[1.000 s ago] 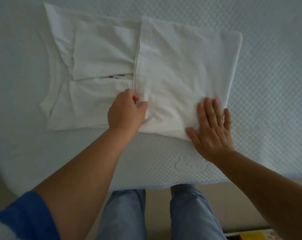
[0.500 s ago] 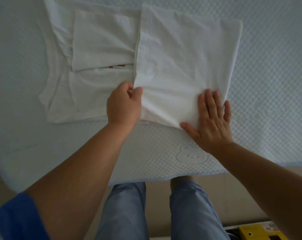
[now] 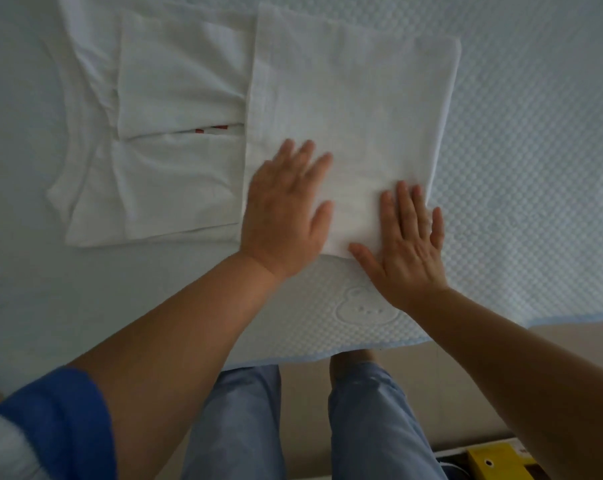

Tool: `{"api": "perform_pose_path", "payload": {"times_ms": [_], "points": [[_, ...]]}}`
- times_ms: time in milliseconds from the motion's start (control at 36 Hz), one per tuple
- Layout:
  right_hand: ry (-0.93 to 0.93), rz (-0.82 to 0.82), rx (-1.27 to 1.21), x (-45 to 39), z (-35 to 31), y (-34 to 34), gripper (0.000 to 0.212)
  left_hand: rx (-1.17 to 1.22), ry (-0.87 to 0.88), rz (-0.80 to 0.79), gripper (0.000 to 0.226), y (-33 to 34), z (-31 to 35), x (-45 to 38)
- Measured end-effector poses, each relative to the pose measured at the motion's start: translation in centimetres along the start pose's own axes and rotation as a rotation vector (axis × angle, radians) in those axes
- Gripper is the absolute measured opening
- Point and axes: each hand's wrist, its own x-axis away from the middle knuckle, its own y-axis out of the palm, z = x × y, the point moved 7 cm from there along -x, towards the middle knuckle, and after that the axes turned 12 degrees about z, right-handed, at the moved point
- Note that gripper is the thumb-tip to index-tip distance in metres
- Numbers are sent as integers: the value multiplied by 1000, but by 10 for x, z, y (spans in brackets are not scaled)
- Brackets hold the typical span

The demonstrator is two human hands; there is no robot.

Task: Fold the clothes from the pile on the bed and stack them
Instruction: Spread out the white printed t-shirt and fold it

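Observation:
A white T-shirt (image 3: pixel 355 98) lies partly folded on the bed, its right half doubled over the middle and both sleeves tucked in on the left part (image 3: pixel 175 98). A sliver of red print shows in the gap between the sleeves. My left hand (image 3: pixel 286 209) rests flat, fingers spread, on the near left part of the folded panel. My right hand (image 3: pixel 411 244) lies flat on the panel's near right corner, thumb along the near edge. Neither hand grips the cloth.
The bed (image 3: pixel 535 168) has a pale quilted cover with an embossed bear mark near its front edge. My legs in blue jeans (image 3: pixel 372 427) stand against the bed. A yellow object (image 3: pixel 494 462) sits on the floor at bottom right.
My left hand let go of the folded edge it was pinching and now lies flat on the panel, slightly to the right. My right hand stayed flat on the near right corner.

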Motion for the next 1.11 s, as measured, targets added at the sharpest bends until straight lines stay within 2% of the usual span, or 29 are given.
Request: {"api": "perform_pose_path", "payload": {"times_ms": [56, 111, 278, 361, 444, 528, 611, 667, 750, 833, 972, 1056, 1111], "points": [[2, -14, 10, 2, 5, 2, 79, -128, -3, -202, 64, 27, -10, 5], [14, -17, -3, 3, 10, 4, 79, -234, -34, -270, 69, 42, -32, 6], [118, 35, -104, 8, 19, -3, 87, -282, -188, -150, 78, 27, -60, -1], [334, 143, -352, -1, 27, -18, 88, -282, -160, -178, 76, 25, -64, -3], [596, 272, -545, -28, 46, -32, 71, -278, -187, -185, 77, 24, -64, -6], [791, 154, -630, -57, 62, -32, 45, -267, -216, -198, 78, 24, -63, -8], [766, 23, -688, -72, 62, -33, 22, -239, -241, -193, 77, 20, -64, -11], [717, 29, -731, -73, 57, -43, 13, -214, -248, -173, 73, 14, -64, -15], [652, 84, -835, -71, 43, -66, 12, -94, -303, -122, 57, 2, -69, -25], [566, 89, -928, -72, 13, -94, 12, 124, -445, -23, 35, -16, -79, -36], [439, 95, -1104, -81, -70, -132, 14, 297, -863, 266, 16, -66, -120, -32], [370, 82, -1153, -89, -129, -142, 15, 645, -1164, 299, 7, -80, -152, -19], [325, 71, -1120, -97, -168, -142, 17, 937, -1353, 219, 7, -84, -164, -7]]}}
